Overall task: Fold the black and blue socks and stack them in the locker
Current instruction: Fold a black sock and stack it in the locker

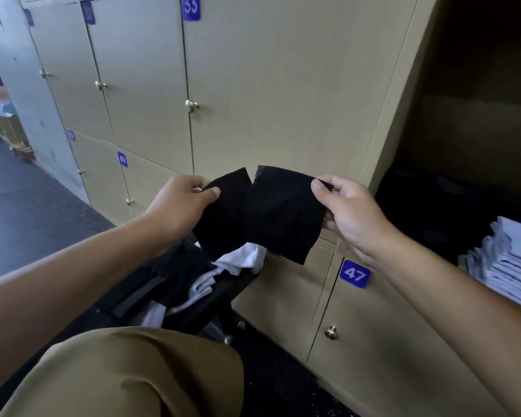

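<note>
Black socks (262, 212) are being held up at the centre of the frame, in front of the beige locker doors (283, 85), apparently as two pieces overlapping in the middle. The left hand (181, 203) is pinching the left upper edge between thumb and fingers; the right hand (346, 206) is pinching the right upper corner the same way. Both sets of fingers are clenched on fabric, none released.

Handling, as judged: the fabric is hanging limp below the pinch points and drooping at its lower right corner, so it is being read as light, soft and without stiffness. No fragility is expected. Slipping is unlikely with knit cloth, but sagging and twisting are likely if only one corner is being held. The best hold is being judged as the two upper corners or cuff edges, kept taut between the hands, so that the pieces can be laid flat together for folding.

A heap of white and dark laundry (238, 260) is lying in a dark container (211, 299) at lower centre. A stack of pale folded items (506, 263) is sitting in the open locker (475, 139) at the right edge, probably where the folded socks are being stacked. No blue socks are being made out with certainty.
</note>
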Available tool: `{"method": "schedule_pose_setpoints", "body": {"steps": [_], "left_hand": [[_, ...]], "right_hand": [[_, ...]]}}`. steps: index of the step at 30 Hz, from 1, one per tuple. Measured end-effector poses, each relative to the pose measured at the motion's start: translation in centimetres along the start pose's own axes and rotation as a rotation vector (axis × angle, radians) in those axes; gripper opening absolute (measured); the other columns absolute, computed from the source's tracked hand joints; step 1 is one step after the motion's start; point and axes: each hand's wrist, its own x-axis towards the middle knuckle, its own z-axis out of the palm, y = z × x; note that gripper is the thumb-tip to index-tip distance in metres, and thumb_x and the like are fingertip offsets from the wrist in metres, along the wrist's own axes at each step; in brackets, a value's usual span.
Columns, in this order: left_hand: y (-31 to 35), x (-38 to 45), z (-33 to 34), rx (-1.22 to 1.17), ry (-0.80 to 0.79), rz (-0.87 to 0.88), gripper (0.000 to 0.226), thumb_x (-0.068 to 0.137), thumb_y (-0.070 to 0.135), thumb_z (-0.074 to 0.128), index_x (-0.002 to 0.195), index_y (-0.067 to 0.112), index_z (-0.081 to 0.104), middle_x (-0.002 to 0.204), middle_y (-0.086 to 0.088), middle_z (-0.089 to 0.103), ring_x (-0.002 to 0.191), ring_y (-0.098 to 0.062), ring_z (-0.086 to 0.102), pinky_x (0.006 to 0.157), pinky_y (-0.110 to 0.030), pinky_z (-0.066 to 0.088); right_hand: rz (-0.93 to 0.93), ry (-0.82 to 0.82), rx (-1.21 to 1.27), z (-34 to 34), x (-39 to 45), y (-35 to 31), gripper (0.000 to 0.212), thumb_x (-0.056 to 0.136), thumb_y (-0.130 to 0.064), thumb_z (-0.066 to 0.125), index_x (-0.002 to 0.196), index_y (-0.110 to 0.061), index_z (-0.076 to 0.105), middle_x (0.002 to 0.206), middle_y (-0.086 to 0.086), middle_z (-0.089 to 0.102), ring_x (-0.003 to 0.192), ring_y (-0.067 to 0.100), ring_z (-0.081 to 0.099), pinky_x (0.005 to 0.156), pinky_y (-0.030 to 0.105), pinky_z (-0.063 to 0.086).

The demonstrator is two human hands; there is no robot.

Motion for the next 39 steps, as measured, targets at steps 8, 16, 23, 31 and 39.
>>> {"method": "schedule_pose_setpoints", "body": {"steps": [8, 16, 23, 31, 39], "left_hand": [[3.5, -0.7, 3.7, -0.196, -0.193, -0.006, 0.033, 0.098, 0.031, 0.064, 0.087, 0.000, 0.064, 0.078, -0.013, 0.063, 0.075, -0.028, 0.062, 0.080, -0.046, 0.051], [6.7, -1.6, 8.7, -0.356, -0.333, -0.053, 0.039, 0.100, 0.026, 0.061, 0.067, 0.010, 0.049, 0.062, -0.004, 0.038, 0.054, -0.017, 0.040, 0.058, -0.031, 0.033], [9.2, -2.2, 12.8, -0.388, -0.436, 0.070, 0.040, 0.106, 0.024, 0.047, 0.077, 0.009, 0.070, 0.065, -0.002, 0.066, 0.056, -0.010, 0.061, 0.062, -0.031, 0.044], [10.4, -2.9, 17.4, -0.463, -0.498, 0.084, 0.033, 0.098, 0.032, 0.056, 0.108, 0.006, 0.073, 0.100, -0.015, 0.078, 0.093, -0.032, 0.075, 0.085, -0.045, 0.054], [10.2, -3.1, 19.9, -0.531, -0.419, 0.078, 0.020, 0.101, 0.023, 0.057, 0.100, 0.013, 0.074, 0.092, -0.010, 0.080, 0.079, -0.027, 0.077, 0.087, -0.047, 0.054]], "right_hand": [[-0.001, 0.004, 0.027, -3.3, -3.0, -1.4, 0.016, 0.105, -0.020, 0.053, 0.110, -0.016, 0.067, 0.085, -0.006, 0.077, 0.073, 0.001, 0.070, 0.066, 0.015, 0.051], [0.018, 0.147, -0.057, -6.7, -5.0, -1.7, 0.018, 0.104, -0.017, 0.055, 0.115, -0.010, 0.067, 0.107, 0.009, 0.076, 0.098, 0.015, 0.073, 0.076, 0.016, 0.056], [0.014, 0.341, -0.201, -9.8, -5.3, -1.1, 0.015, 0.100, -0.024, 0.059, 0.107, -0.019, 0.071, 0.104, 0.013, 0.074, 0.101, 0.026, 0.070, 0.095, 0.045, 0.056], [0.019, 0.483, -0.226, -13.2, -6.0, -0.8, 0.012, 0.098, -0.028, 0.062, 0.100, -0.024, 0.073, 0.097, -0.005, 0.076, 0.099, 0.015, 0.071, 0.097, 0.046, 0.054], [0.120, 0.505, -0.102, -14.7, -7.4, -0.8, 0.024, 0.097, -0.038, 0.064, 0.104, -0.016, 0.069, 0.084, -0.006, 0.072, 0.080, 0.004, 0.063, 0.072, 0.018, 0.045]]}}
